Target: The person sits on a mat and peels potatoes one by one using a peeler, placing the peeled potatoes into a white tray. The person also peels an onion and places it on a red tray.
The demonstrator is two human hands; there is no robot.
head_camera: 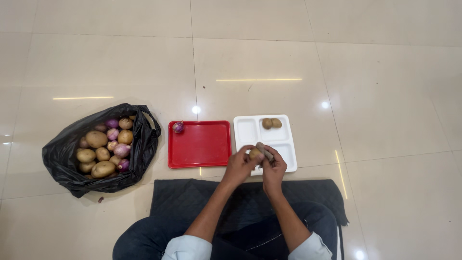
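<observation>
My left hand (239, 166) holds a small brown potato (254, 153) over the near edge of a white compartment tray (288, 144). My right hand (274, 168) grips a peeler with a dull brown handle (264, 150) laid against that potato. Two potatoes (271, 123) lie in the tray's far right compartment. A red tray (202, 147) sits left of the white one, with one purple onion (178, 127) in its far left corner.
An open black plastic bag (62, 154) at the left holds several potatoes and purple onions (106, 147). A dark quilted cloth (187, 197) lies over my lap and the glossy beige tiled floor (375, 120).
</observation>
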